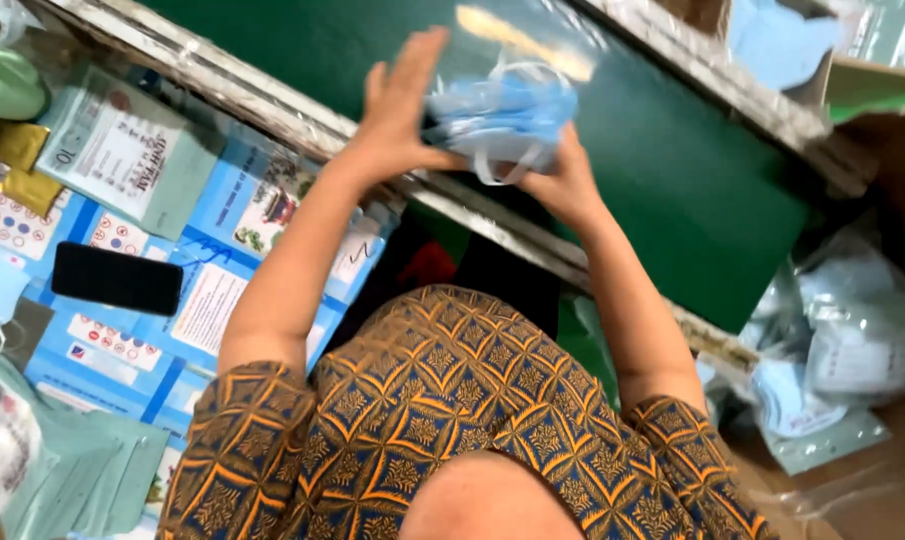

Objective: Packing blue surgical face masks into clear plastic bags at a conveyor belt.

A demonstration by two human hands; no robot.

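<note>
Head view: one camera looks down at two bare arms.
Left hand (pixel 398 110): flat and open, fingers spread, pressed on the left side of the stack of light blue face masks with white ear loops (pixel 503 120).
Right hand (pixel 563 180): closed around the stack from below, at 5 o'clock.
Masks: over the green worktop (pixel 693 180).
Black phone (pixel 118 278): at 9 o'clock, on blue printed cartons (pixel 223 300).

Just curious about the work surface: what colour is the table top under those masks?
Dark green table top, seen in the head view, beneath the light blue masks.
</note>
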